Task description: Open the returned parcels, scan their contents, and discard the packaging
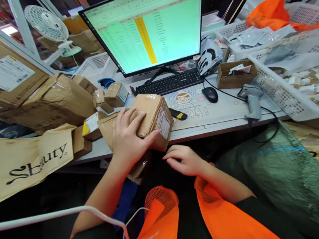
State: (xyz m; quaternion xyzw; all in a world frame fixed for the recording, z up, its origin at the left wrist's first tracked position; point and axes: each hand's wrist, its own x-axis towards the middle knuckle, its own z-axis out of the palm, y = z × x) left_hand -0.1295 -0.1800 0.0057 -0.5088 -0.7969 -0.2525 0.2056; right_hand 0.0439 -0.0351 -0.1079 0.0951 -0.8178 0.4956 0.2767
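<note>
A small taped cardboard box [150,114] with a white shipping label [163,124] sits tilted at the front edge of the desk. My left hand [128,136] lies over its left side, fingers spread on the cardboard and thumb along the near edge, holding it. Just below the box's near corner is my right hand [184,159], fingers bent and thumb apart, with nothing visible between them. A black and yellow box cutter [178,114] lies right of the box. Under my left hand more brown cardboard [106,128] shows, partly hidden.
Behind stand a monitor [153,26], keyboard [172,81] and mouse [210,94]. A barcode scanner [252,101] lies right, beside a white basket [272,85] of packed goods. Stacked cartons [54,102] and a printed paper bag [32,159] crowd the left. A white rod [43,218] crosses lower left.
</note>
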